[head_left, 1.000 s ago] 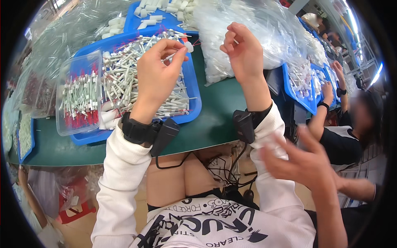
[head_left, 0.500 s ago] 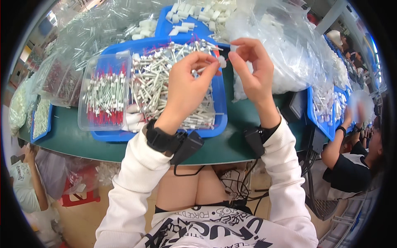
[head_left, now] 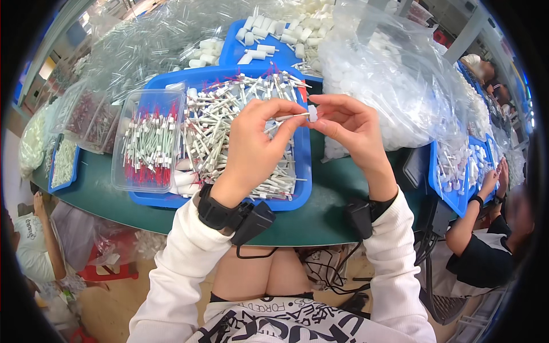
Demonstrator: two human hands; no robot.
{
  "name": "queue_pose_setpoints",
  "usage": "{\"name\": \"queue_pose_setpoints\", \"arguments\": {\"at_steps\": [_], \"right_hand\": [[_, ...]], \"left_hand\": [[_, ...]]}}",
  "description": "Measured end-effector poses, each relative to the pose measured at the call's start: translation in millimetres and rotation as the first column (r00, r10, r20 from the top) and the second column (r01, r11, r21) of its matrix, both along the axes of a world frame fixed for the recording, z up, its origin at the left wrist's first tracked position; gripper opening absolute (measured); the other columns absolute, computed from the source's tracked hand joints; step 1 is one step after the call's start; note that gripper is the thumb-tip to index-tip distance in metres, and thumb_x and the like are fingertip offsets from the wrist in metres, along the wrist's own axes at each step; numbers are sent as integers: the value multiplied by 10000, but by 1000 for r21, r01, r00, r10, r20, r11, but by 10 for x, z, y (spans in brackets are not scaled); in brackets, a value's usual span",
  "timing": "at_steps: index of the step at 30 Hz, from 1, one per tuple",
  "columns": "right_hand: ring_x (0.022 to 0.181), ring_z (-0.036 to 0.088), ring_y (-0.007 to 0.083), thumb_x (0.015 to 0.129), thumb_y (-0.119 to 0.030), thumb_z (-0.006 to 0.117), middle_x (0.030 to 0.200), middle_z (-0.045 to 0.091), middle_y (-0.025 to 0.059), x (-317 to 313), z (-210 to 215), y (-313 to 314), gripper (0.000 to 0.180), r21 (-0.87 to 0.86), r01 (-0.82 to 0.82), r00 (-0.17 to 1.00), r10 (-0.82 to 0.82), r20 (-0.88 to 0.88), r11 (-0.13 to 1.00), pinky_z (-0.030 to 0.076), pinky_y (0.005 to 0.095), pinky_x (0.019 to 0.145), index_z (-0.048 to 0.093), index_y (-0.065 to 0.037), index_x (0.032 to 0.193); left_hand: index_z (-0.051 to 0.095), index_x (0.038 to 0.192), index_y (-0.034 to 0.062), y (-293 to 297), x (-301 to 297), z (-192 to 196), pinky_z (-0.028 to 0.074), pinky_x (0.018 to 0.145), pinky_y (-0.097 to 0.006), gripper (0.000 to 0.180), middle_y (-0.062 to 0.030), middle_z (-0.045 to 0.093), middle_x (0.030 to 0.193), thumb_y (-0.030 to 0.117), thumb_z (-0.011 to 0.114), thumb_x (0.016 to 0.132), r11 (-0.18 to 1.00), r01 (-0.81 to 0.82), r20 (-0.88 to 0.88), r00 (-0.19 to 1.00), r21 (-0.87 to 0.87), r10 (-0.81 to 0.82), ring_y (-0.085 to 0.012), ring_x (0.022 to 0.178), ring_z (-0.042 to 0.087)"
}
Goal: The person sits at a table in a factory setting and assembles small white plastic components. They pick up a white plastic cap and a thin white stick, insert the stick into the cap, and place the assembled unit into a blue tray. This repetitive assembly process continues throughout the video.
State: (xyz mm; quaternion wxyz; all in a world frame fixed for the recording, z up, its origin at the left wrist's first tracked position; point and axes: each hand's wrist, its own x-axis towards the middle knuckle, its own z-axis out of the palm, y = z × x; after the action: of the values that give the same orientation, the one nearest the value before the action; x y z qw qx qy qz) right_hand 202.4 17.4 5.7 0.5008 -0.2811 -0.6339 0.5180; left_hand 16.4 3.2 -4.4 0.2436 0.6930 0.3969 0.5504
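Note:
In front of me, above the right rim of a blue tray (head_left: 306, 171), my left hand (head_left: 251, 140) pinches a thin white stick (head_left: 285, 118) between thumb and fingers. At the stick's right end sits a small white plastic cap (head_left: 312, 113). My right hand (head_left: 357, 128) closes thumb and fingertips on that cap from the right. How far the stick goes into the cap is hidden by the fingers. Beneath my left hand, the tray holds a heap of similar white sticks (head_left: 214, 126), some with red ends.
A clear plastic box (head_left: 121, 177) of red-ended sticks rests on the tray's left side. Behind are another blue tray (head_left: 233, 54) of white cylinders and a large clear bag (head_left: 389, 74) of white parts. Blue bins (head_left: 457, 203) stand at right, beside a co-worker's arm (head_left: 460, 228).
My right hand has come down and left, from standing apart to closing on the cap. My left hand has lowered slightly, and the stick now shows between its fingers. The view has shifted a little.

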Motion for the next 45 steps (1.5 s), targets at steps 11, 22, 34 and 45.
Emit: {"name": "queue_pose_setpoints", "arguments": {"at_steps": [11,22,34,45], "right_hand": [[862,655,152,765,12,701,957,667,102,-57,-15,-51,286,48,122,991,-124,43,991,521,261,785,623,27,1040],[884,652,153,778,23,690,1009,650,114,-14,-57,-1,278,31,141,990,-140,-34,989,521,258,785,606,35,1043],[869,636,145,774,38,678,975,652,77,54,76,6,253,226,257,960,-276,55,940,505,274,810,617,17,1019],[736,597,74,838,-135,672,861,640,35,1220,1082,-16,213,608,759,458,-855,-243,233,457,182,656,664,-30,1023]], "left_hand": [[667,907,60,-36,0,56,439,643,-274,138,-46,671,802,105,686,777,996,-33,-43,998,81,36,-157,730,597],[670,871,41,67,-165,75,436,646,-239,99,-12,684,820,93,684,788,974,129,175,980,-188,-96,-98,739,602],[611,1085,52,5,-96,246,406,855,-326,370,-27,644,993,97,729,737,922,-318,102,948,221,303,-178,945,552],[680,803,130,79,-260,-36,343,779,-366,93,10,612,777,176,710,728,972,-206,-674,702,116,230,-211,807,536]]}}
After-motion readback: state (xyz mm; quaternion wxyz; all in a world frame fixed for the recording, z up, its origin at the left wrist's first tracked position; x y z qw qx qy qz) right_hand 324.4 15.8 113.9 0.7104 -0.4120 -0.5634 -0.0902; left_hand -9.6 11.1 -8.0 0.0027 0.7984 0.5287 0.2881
